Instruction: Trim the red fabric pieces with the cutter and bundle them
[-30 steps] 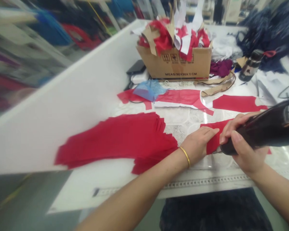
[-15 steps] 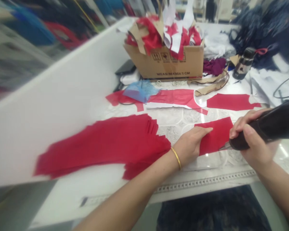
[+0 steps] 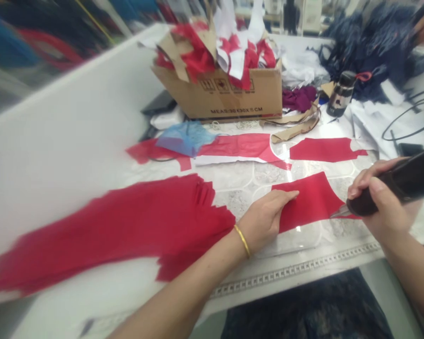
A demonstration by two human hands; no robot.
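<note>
Flat, left hand [image 3: 265, 219] pins curved red cloth [image 3: 309, 200] (thin).

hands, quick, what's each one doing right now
Left hand: open, pressed flat on the red cloth piece.
Right hand: closed around the dark tool.

Scrap-filled cardboard box [image 3: 233, 96], dark bottle [image 3: 340, 96], blue cloth [image 3: 185, 137] on table [image 3: 92, 141]

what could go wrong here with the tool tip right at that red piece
1. The left hand presses flat on the red fabric piece, facing the tip of the dark tool gripped in the right hand; a slip could reach its fingers.
2. Only that hand pins the piece, so it might shift or bunch at the tip.
</note>
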